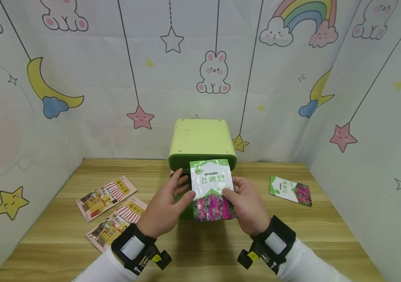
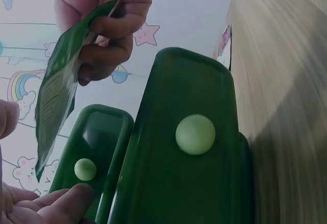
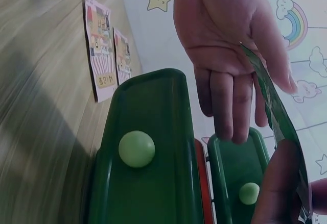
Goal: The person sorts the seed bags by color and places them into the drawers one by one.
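Note:
My right hand (image 1: 251,205) pinches a seed packet (image 1: 211,184) by its right edge, thumb over the front. White and green cover the packet's upper part, with magenta flowers below. My left hand (image 1: 165,203) is at the packet's left edge, its fingers extended and its thumb tip close to the edge; whether it touches cannot be told. Behind the packet stands a light green box (image 1: 202,137) with dark green drawers. Seen from the left wrist, the larger, nearer drawer front (image 2: 179,188) and the smaller one (image 2: 104,137) each carry a round pale knob.
On the table (image 1: 200,258), two pink illustrated packets (image 1: 107,197) lie at the left, partly behind my left arm. Another flower seed packet (image 1: 291,190) lies at the right. A cartoon-printed cloth (image 1: 98,78) encloses the table's back and sides.

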Motion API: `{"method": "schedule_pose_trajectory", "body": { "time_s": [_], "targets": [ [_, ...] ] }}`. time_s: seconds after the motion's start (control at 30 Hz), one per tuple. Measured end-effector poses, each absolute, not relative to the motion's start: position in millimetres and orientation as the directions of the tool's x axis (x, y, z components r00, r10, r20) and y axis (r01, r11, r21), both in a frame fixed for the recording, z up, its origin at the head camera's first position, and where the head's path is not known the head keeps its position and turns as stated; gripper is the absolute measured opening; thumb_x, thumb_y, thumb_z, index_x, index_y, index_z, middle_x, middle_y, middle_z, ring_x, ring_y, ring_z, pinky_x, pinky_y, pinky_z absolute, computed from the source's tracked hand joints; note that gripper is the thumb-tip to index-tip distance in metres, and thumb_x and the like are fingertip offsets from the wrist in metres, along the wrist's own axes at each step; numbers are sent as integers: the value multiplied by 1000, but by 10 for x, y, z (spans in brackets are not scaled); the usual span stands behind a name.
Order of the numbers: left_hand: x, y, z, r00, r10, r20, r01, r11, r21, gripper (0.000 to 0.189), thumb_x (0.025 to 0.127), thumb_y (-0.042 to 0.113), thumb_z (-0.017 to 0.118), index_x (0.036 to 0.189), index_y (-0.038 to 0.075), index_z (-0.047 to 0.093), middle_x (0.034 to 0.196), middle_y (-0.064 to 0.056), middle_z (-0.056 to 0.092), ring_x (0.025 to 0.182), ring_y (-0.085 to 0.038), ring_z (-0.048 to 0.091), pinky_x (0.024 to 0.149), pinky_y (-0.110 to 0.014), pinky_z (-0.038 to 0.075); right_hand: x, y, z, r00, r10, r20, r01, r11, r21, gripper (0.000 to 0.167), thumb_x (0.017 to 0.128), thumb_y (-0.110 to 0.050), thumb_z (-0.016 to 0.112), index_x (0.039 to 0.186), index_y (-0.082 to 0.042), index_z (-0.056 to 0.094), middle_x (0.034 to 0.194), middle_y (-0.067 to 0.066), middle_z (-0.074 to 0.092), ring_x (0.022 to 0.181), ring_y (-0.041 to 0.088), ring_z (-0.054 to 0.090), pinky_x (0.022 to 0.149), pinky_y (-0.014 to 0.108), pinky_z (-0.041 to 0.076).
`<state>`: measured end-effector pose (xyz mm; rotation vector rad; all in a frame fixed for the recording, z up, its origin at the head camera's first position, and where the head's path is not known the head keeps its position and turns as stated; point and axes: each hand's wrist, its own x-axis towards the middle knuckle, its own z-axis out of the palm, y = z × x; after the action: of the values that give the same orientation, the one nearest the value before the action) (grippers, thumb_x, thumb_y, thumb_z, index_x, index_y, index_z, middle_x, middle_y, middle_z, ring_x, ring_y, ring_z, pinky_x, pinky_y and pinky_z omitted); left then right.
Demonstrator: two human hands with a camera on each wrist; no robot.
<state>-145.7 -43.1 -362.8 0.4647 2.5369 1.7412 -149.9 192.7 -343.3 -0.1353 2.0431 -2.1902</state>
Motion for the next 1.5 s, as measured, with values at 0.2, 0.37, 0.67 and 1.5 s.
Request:
{"method": "schedule_pose_trajectory", "body": {
  "time_s": [0.2,0.37,0.67,1.5],
  "targets": [
    [-1454,-355,-3640,-964,232,132,201,303,931,87,106,35,65,171,18,10,157,-13,52,139,-31,60,106,-44,57,-1484,1828,-3470,-990,-136,-42,49,-53,-997,38,107,0,52,143,4,42,136,28,66,110,22,73,92,34,63],
    [-1463,-323,-3647,-948,289,135,195,191,962,88,107,22,65,171,20,5,145,-12,61,128,-25,68,91,-30,62,-1481,1772,-3495,-991,-127,-52,58,-39,-998,38,107,-1,53,143,3,42,136,27,66,115,25,72,96,37,62],
    [-1446,-311,-3652,-945,303,125,184,174,967,91,107,10,62,170,21,-1,143,-13,66,119,-20,73,88,-26,62,-1479,1753,-3552,-988,-141,-66,70,-19,-997,41,107,-3,54,145,2,42,137,25,66,120,27,71,98,37,61],
    [-1471,-642,-3493,-983,183,16,94,427,899,82,103,23,70,169,15,22,117,-13,78,79,-14,74,63,-26,55,-1577,2117,-3519,-996,-47,-70,66,84,-994,45,108,-10,55,148,1,37,122,22,59,89,21,67,72,35,65]
  ]
}}
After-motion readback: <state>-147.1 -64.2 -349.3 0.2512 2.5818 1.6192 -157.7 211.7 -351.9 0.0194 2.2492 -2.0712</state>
